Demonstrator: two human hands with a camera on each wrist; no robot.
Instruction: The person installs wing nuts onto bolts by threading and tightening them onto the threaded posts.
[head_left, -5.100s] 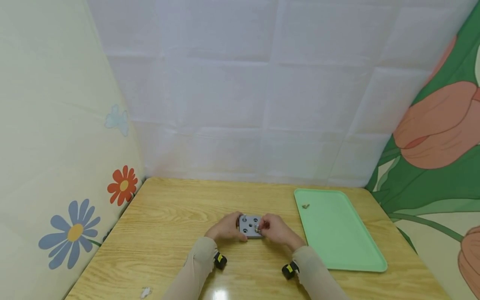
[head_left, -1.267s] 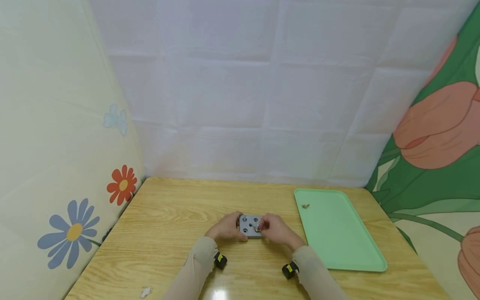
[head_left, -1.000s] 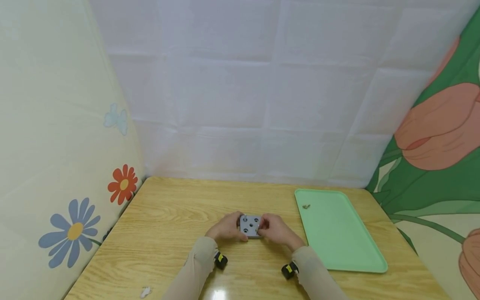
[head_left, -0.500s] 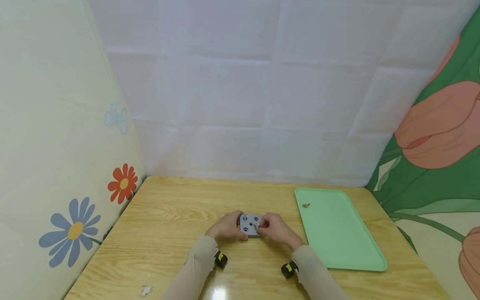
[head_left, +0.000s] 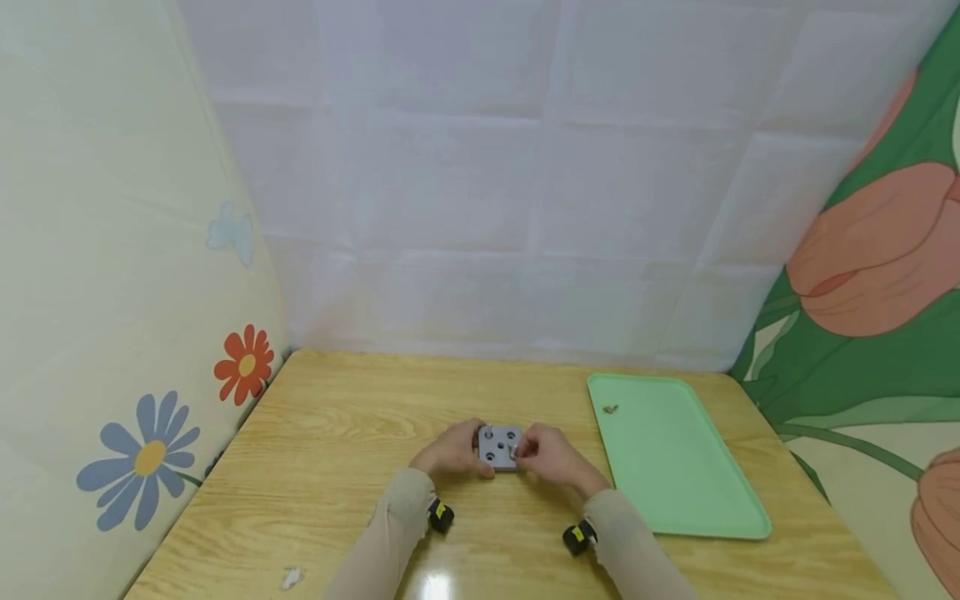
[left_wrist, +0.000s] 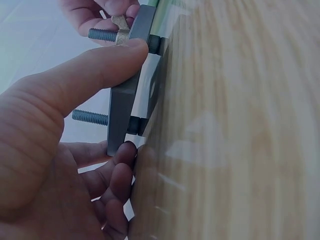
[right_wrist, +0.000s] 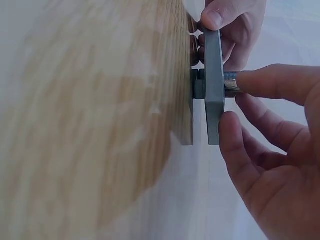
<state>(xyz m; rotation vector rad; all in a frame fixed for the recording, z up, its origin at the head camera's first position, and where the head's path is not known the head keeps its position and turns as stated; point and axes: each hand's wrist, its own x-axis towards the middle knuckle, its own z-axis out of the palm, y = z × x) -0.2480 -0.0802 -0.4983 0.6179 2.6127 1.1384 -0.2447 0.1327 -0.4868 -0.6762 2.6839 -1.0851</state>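
A grey plate with several holes [head_left: 500, 446] stands raised off the table on bolt heads, as both wrist views show. My left hand [head_left: 452, 450] grips its left side, thumb [left_wrist: 117, 55] along the near edge and fingers around the far side. Two threaded bolts stick up through the plate; one bare bolt [left_wrist: 91, 117] is at the left. On the other bolt [left_wrist: 102, 34] sits a brass-coloured wing nut [left_wrist: 121, 31], close to the plate's face. My right hand [head_left: 553, 457] pinches this wing nut [right_wrist: 231, 86] between thumb and fingers, one fingertip near the plate's edge.
A light green tray [head_left: 682, 467] lies to the right, with small brass-coloured pieces [head_left: 611, 409] near its far left corner. A small white scrap [head_left: 292, 578] is on the wooden table [head_left: 360, 417] at the front left. Cloth screens stand behind and at both sides.
My right fingers have shifted in small turns around the wing nut, whose wings show at different angles from frame to frame. My left hand and the plate keep their places.
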